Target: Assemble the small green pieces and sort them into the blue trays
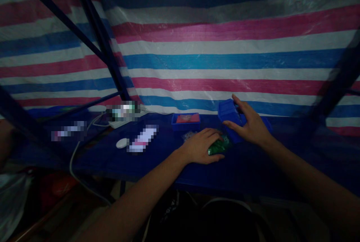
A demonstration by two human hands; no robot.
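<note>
Beneath my left hand is a shiny green packet on the blue table, with my fingers over its top and my thumb along its near side. My right hand grips a small blue plastic bin between thumb and fingers, and the bin is tilted up. Part of that bin is hidden behind the hand. Just beyond my left hand, a small clear plastic bag lies partly covered. Farther back sits another blue bin containing a red, card-like item.
A blurred-out phone-like object and a white round object lie left on the blue table. A white power strip trails a cable off the front edge. Blue metal posts frame a striped sheet. Another person's arm shows far left.
</note>
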